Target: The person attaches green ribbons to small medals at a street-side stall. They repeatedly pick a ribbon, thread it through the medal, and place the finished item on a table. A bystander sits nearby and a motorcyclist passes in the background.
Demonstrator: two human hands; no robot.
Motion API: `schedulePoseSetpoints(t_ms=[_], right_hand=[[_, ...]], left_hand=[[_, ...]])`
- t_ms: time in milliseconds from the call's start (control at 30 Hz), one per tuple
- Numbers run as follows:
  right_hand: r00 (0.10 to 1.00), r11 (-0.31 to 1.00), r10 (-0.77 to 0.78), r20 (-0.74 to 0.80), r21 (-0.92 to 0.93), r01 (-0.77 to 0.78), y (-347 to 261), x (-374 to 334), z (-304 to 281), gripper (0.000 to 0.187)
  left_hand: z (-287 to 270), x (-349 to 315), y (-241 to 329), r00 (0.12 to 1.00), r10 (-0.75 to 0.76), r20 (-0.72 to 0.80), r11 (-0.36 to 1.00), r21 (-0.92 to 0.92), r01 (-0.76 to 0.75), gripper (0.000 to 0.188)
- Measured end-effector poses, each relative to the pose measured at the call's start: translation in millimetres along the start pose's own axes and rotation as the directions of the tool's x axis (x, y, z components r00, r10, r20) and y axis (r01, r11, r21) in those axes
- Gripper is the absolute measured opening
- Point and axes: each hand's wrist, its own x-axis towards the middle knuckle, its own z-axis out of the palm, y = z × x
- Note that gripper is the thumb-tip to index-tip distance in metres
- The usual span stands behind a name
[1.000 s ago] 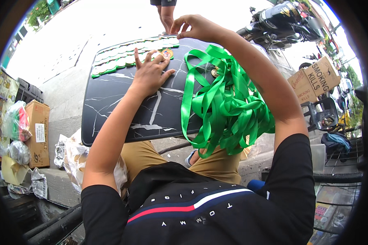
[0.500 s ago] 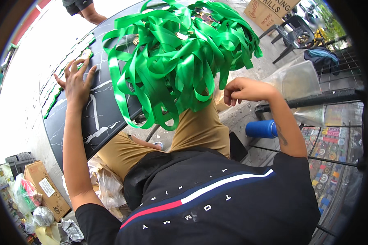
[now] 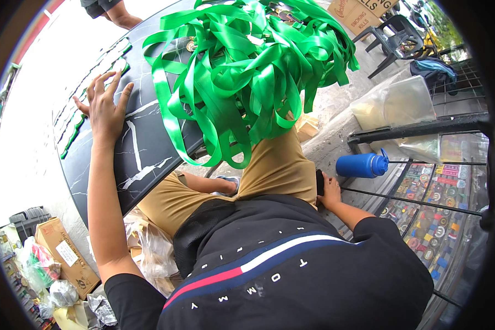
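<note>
My left hand [image 3: 105, 113] lies spread on the black marble-patterned table [image 3: 143, 159]. Its fingertips touch the edge of a row of medals with green ribbons [image 3: 74, 135], laid out along the table's left side. To the right of that hand, a big tangled heap of green ribbons [image 3: 231, 82] with medals among them hangs over the table's near edge. My right hand [image 3: 330, 191] is low beside my right thigh, with its fingers closed against a flat black object [image 3: 319, 182]; what that object is stays unclear.
A blue bottle [image 3: 363, 165] lies right of my right hand, near a black metal rail [image 3: 423, 129] and a glass-topped case of colourful badges [image 3: 440, 209]. Clear plastic bags [image 3: 393, 104], a dark chair [image 3: 393, 41] and cartons [image 3: 357, 16] stand beyond. Another person's leg [image 3: 121, 15] shows far left.
My right hand has dropped from beside the ribbon heap down to the black object by my thigh. My left hand stays at the medals. The view has shifted slightly.
</note>
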Motion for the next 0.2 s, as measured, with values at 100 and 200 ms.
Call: schedulePoseSetpoints(t_ms=[100, 200], right_hand=[[0.996, 0.998, -0.039, -0.075, 0.045, 0.042, 12, 9, 6, 0.105], [0.998, 0.998, -0.029, -0.048, 0.054, 0.031, 19, 22, 6, 0.1]], left_hand=[[-2, 2, 1, 1.0, -0.005, 0.003, 1.0, -0.01, 0.005, 0.046], [-3, 0, 2, 1.0, -0.027, 0.017, 1.0, 0.01, 0.027, 0.047]])
